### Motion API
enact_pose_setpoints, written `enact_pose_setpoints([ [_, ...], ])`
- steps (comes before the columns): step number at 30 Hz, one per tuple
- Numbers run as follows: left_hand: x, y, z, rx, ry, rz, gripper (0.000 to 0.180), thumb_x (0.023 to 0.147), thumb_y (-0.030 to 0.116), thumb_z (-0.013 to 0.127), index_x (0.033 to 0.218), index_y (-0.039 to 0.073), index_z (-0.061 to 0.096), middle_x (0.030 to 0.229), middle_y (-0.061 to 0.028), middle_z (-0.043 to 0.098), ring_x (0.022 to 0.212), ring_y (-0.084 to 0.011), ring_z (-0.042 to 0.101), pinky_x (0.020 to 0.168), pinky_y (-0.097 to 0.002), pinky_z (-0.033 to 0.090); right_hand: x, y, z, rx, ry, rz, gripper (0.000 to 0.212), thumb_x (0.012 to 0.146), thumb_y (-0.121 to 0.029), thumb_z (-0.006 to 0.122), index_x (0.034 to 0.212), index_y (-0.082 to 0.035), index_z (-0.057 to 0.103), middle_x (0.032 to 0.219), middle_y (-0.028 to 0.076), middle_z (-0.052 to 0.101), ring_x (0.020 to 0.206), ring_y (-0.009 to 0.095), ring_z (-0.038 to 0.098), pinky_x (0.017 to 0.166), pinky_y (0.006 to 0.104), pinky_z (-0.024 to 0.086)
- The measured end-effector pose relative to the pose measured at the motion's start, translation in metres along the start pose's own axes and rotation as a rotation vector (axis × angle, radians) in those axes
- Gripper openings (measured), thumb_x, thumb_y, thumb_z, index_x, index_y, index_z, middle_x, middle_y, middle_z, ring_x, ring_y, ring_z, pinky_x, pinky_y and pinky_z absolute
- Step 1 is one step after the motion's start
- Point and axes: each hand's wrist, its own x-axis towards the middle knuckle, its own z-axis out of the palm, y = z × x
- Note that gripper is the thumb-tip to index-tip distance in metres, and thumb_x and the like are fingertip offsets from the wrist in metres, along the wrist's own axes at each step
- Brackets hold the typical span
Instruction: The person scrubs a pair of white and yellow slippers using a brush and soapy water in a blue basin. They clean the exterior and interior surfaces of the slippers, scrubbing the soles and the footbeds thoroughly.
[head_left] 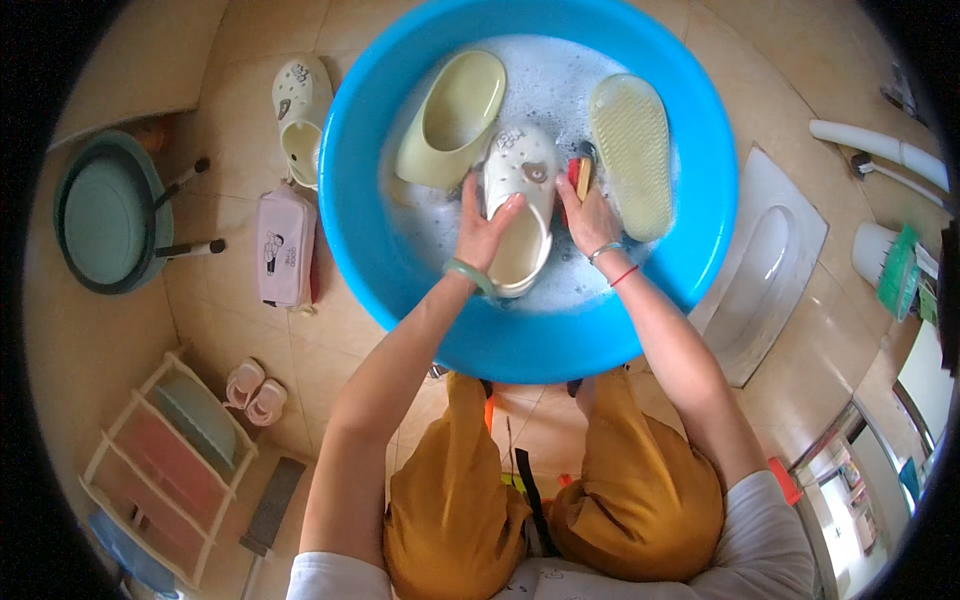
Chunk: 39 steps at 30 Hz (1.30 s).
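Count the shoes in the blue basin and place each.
3: a pale green shoe at the upper left, a white shoe in the left hand, and a sole-up shoe at the right. Suds could hide more.

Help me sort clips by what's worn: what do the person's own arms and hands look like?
Loose, pale grey short sleeves leave the forearms bare. The left hand is ungloved, with a smooth, pale green bangle at the wrist. The right hand is ungloved too, with a silvery bracelet and, nearer the elbow, a thin red cord.
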Motion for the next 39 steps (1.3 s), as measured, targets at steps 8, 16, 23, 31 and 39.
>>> enact_pose_setpoints([
  [8, -0.004, -0.016, -0.012, 0.224, -0.097, 0.039, 0.053, 0.084, 0.014, 0.068, 0.130, 0.002, 0.044, 0.115, -0.0220, 0.063, 0.107, -0.0351, 0.062, 0.089, -0.0410, 0.049, -0.047, -0.027, -0.020, 0.061, 0.063, -0.661, 0.067, 0.090, -0.038, 0.065, 0.148, -0.020, 0.037, 0.110, 0.025, 0.053, 0.093, 0.044, 0.058, 0.081, 0.0496, 0.048],
  [16, -0.050, 0.023, -0.006, 0.297, 0.012, 0.083, 0.055, 0.085, 0.006, 0.058, 0.138, 0.000, 0.042, 0.121, -0.0278, 0.059, 0.113, -0.0448, 0.056, 0.092, -0.0462, 0.047, 0.000, -0.056, -0.036, -0.058, 0.141, -0.425, 0.050, 0.094, -0.049, 0.053, 0.142, -0.033, 0.047, 0.104, 0.020, 0.052, 0.092, 0.044, 0.060, 0.074, 0.0507, 0.051],
  [23, -0.047, 0.041, -0.018, 0.416, -0.012, 0.061, 0.048, 0.084, 0.004, 0.060, 0.131, 0.005, 0.048, 0.115, -0.0261, 0.063, 0.107, -0.0450, 0.059, 0.088, -0.0470, 0.049, -0.077, -0.039, -0.031, -0.028, 0.057, -0.700, 0.050, 0.094, -0.042, 0.056, 0.143, -0.034, 0.046, 0.096, 0.016, 0.049, 0.084, 0.038, 0.059, 0.072, 0.0475, 0.051],
  [31, -0.057, 0.042, -0.034, 0.251, -0.067, -0.036, 0.057, 0.085, 0.001, 0.064, 0.139, 0.000, 0.046, 0.125, -0.0160, 0.062, 0.115, -0.0246, 0.060, 0.097, -0.0341, 0.047, 0.009, -0.028, -0.004, 0.018, 0.129, -0.331, 0.050, 0.098, -0.049, 0.043, 0.145, -0.032, 0.038, 0.115, 0.029, 0.055, 0.098, 0.048, 0.058, 0.079, 0.0557, 0.049],
  [39, -0.049, 0.047, -0.044, 0.835, -0.050, -0.054, 0.084, 0.075, 0.016, 0.073, 0.147, 0.002, 0.032, 0.121, -0.0223, 0.063, 0.105, -0.0389, 0.063, 0.084, -0.0421, 0.054, -0.009, -0.002, 0.006, 0.362, 0.167, -0.588, 0.052, 0.094, -0.037, 0.057, 0.142, -0.020, 0.047, 0.108, 0.022, 0.056, 0.090, 0.043, 0.061, 0.078, 0.0468, 0.053],
])
